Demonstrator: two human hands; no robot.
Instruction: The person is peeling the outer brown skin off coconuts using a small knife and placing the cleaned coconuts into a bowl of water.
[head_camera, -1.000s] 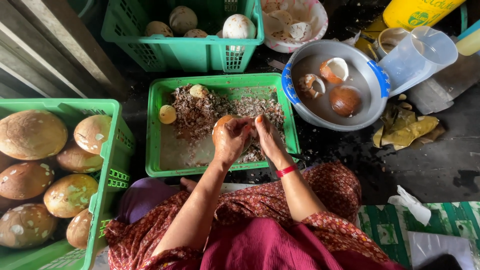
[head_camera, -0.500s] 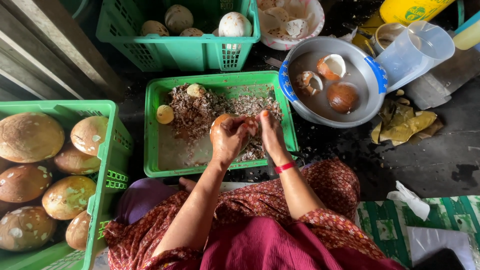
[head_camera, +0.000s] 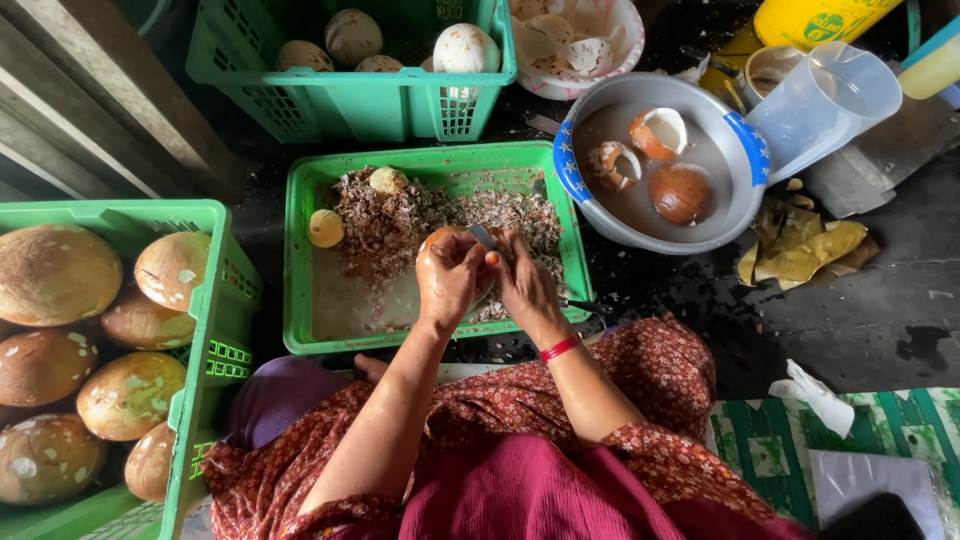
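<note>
My left hand (head_camera: 450, 275) curls its fingers around a small round brown-orange coconut piece (head_camera: 438, 238), gripping it from the side. My right hand (head_camera: 522, 285) pinches a short metal blade (head_camera: 483, 236) between thumb and fingers, its tip lying against the top of the piece. Both hands hover over the shallow green plastic tray (head_camera: 310, 290), near its front right corner.

Inside that tray, a heap of brown and white shavings (head_camera: 400, 220) spreads behind my hands, and two pale peeled lumps (head_camera: 326, 228) sit at its left and back. The tray's bare wet floor lies to the left of my hands, the only open room within its rim.

Right of the tray, touching its corner, stands a round metal basin with a blue-patterned rim (head_camera: 745, 140), holding water, one whole brown nut and two broken halves. Beyond the basin stand a clear plastic measuring jug (head_camera: 830, 105) and yellowish husk scraps (head_camera: 800, 250) on the dark wet floor.

Behind the tray stands a deep green plastic crate (head_camera: 350, 100) with pale peeled nuts, and next to that a white bowl of shell pieces (head_camera: 580, 45). Left of the tray, a narrow strip of floor apart, a tall green crate (head_camera: 225, 330) holds large brown husked coconuts (head_camera: 55, 275). My lap in red patterned cloth (head_camera: 640, 380) presses against the tray's front edge.
</note>
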